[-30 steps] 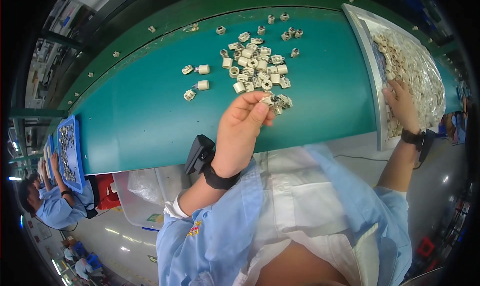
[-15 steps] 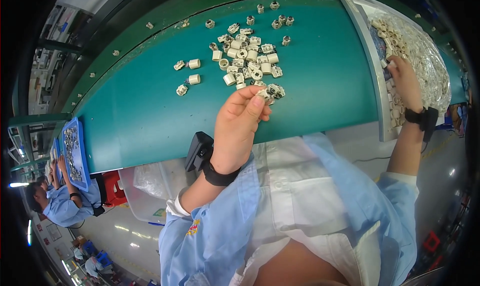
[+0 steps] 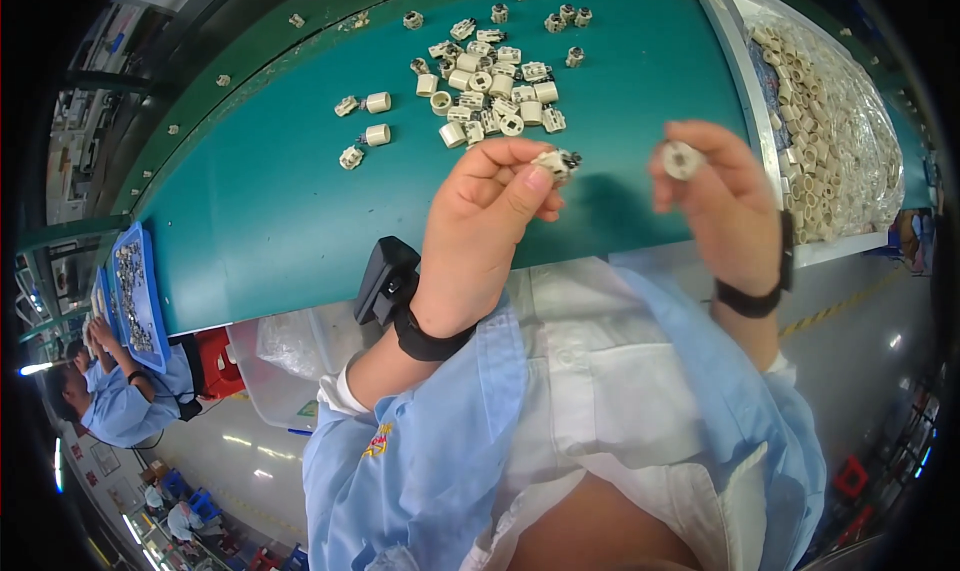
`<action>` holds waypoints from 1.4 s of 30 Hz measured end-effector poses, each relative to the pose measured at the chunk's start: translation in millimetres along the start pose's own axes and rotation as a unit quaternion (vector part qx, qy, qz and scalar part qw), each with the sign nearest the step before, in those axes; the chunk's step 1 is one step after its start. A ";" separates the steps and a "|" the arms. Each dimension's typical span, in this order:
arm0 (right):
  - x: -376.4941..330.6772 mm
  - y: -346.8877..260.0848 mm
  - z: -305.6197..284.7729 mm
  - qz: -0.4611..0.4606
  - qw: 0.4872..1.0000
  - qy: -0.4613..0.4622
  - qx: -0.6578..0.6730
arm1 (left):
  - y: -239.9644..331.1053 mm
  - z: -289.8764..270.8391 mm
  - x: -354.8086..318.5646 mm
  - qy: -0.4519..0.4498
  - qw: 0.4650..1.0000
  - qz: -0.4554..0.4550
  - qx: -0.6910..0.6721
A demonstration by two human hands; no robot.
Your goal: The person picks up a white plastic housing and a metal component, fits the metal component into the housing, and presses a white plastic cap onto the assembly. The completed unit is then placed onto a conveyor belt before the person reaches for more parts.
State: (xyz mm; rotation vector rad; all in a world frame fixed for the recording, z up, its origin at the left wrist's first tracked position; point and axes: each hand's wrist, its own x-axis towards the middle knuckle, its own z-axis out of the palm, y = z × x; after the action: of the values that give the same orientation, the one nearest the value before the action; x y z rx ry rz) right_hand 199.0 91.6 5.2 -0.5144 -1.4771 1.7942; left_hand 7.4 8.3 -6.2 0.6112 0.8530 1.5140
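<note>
Pinched between thumb and fingers of my left hand (image 3: 490, 206) is a small cream connector core (image 3: 557, 165) with a dark end pointing right. My right hand (image 3: 722, 196), slightly blurred, grips a round cream plastic cap (image 3: 682, 160) with a hole in its face. A gap of green table lies between the two hands. Just beyond my left hand is a pile of cream caps and cores (image 3: 490, 86). Left of that pile, two cylindrical caps (image 3: 377, 134) lie on their sides, each with a small core (image 3: 350, 158) beside it.
A grey-edged tray (image 3: 745, 66) at the right holds many loose cream caps (image 3: 812, 121) and a clear plastic bag (image 3: 872, 151). Several loose cores (image 3: 568, 14) stand along the table's far side. Far left, a co-worker (image 3: 135, 401) sits by a blue tray (image 3: 150, 306) of parts.
My right hand has come out of the tray and moved left over the table with a cap. My left hand keeps its core; other parts it held or covered no longer show there.
</note>
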 end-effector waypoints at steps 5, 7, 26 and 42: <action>16.0 20.1 15.9 0.068 0.984 -0.026 0.160 | 6.6 4.5 -6.8 -0.011 0.997 0.033 0.070; 17.4 23.3 27.2 0.055 0.989 -0.015 0.134 | 7.8 3.2 -9.4 -0.003 0.995 0.052 0.084; 20.4 25.7 39.6 -0.072 0.995 -0.047 0.058 | 9.7 -3.2 -14.6 0.002 0.996 0.065 0.058; 23.8 18.2 46.2 -0.214 0.960 -0.064 -0.169 | 12.1 -3.6 -17.3 0.037 0.998 0.015 0.044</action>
State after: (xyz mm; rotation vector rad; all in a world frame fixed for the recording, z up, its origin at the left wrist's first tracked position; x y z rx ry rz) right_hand 145.7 78.0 3.2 -0.2171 -1.8358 1.2635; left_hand -0.5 -9.4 3.1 0.6377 0.9749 1.5411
